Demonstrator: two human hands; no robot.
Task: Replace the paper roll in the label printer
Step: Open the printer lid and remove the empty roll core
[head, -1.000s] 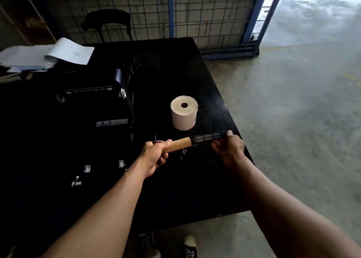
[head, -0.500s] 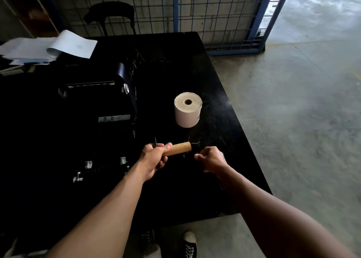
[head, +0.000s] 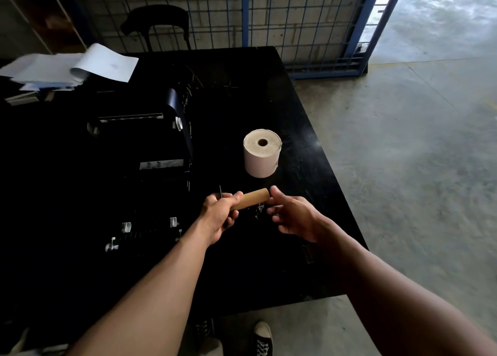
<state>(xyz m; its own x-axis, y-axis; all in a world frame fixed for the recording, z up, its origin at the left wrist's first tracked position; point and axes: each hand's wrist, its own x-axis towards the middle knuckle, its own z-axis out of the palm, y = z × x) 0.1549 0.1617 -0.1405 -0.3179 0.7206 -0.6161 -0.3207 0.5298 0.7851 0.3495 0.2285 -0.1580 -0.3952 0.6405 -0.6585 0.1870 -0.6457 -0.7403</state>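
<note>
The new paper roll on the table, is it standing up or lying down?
Standing upright: the paper roll rests on one flat end on the table, core hole facing up.

A: Left hand?
B: Fist closed, forearm reaching forward.
A: Right hand?
B: Fingers loosely spread, palm facing left, thumb up, arm extended.

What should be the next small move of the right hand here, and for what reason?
Probably the right hand should close its fingers on the free end of the empty cardboard core and draw it away. The left hand grips the core's other end, the right hand is open just beside the tip, and the full paper roll stands untouched on the table.
</note>
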